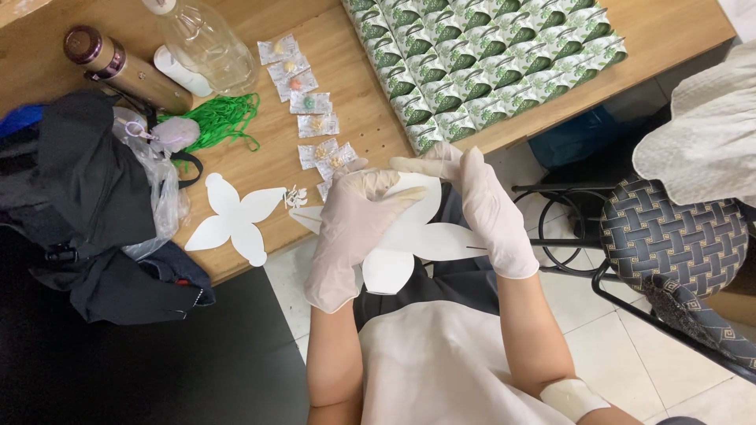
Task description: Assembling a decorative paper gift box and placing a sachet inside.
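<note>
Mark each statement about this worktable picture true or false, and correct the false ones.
1. Both hands wear pale gloves. True: left hand, right hand.
2. The hands hold a green cord. False: they hold a white petal-shaped card cutout; the green cord lies on the table.
3. A second white cutout lies on the wooden table. True.
4. The clear plastic bottle stands on the floor. False: it is on the table.

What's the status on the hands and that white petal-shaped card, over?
Both hands, left and right, gloved, gripping the white petal-shaped card over the lap. Second flat card on the wooden table. Candy packets beside it; nothing blocking.
</note>
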